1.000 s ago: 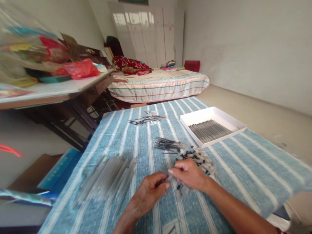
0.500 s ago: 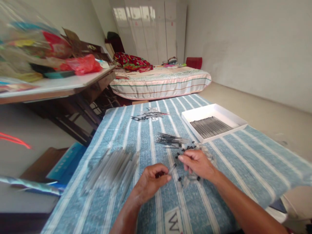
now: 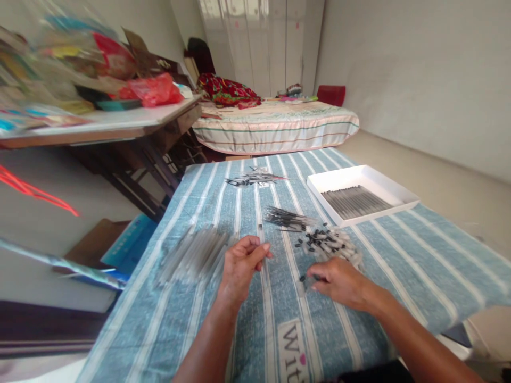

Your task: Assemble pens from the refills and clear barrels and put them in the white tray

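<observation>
My left hand (image 3: 245,260) is closed around a slim clear pen barrel (image 3: 261,234), which stands out beyond the fingers with a dark end pointing away from me. Low over the cloth to the right, my right hand (image 3: 339,282) has its thumb and fingers pinched at small clear pen caps with black ends (image 3: 302,278); the fingers partly hide them. Just beyond it lies a heap of similar caps (image 3: 331,242). Dark, thin pen refills (image 3: 287,218) lie in a bundle behind the heap. Left of my left hand is a blurred pile of translucent barrels (image 3: 195,252).
A shallow white box (image 3: 383,210) at the right back holds a row of pens (image 3: 355,202). More dark thin pieces (image 3: 255,178) lie near the far edge of the striped cloth (image 3: 159,330). A cluttered side table (image 3: 159,119) stands left; a bed (image 3: 279,125) stands beyond.
My left hand has moved away from the right one, and the barrel now points forward. My right hand has come down nearer me, uncovering the cap heap. The view has shifted slightly.
</observation>
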Demonstrator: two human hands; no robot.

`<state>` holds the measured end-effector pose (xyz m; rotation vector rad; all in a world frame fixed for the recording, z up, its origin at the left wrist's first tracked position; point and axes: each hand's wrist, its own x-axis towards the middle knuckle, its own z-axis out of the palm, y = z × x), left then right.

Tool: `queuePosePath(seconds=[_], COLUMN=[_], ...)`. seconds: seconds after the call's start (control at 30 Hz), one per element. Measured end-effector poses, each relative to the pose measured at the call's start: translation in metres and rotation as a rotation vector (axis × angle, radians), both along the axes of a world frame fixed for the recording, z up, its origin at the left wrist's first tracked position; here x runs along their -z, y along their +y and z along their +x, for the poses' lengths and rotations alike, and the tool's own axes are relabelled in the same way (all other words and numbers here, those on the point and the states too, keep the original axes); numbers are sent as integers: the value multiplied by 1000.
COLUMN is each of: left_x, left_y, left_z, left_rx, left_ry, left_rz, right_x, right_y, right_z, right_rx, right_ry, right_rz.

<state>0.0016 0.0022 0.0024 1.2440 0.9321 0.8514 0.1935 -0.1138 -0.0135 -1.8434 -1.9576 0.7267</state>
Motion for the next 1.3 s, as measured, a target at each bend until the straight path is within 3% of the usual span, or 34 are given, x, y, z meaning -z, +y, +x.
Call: queuePosePath(seconds=[0.2,0.4,0.6,0.87,1.03,1.3], left_x=[-2,0,0,-4,-3,0], left_y=[0,0,-1,-4,-6,-7], left_z=[1,1,-1,1,2,2], left_rx=[-24,-32,-8,-69,-56,-14], left_ry=[-28,-88,-204,-284,-283,-259], left_rz=[-19,-50,-93,-124,-109,-93], right_x=[-2,5,6,8,14,15], right_y=[1,6,6,11,14,21], right_z=[-11,-10,-13,-31,-36,-43], right_rx=[-30,-18,100,170,169,186], right_ry=[-336,-391,11,553,652,643], right_rz=[-43,-11,84,57,65,146])
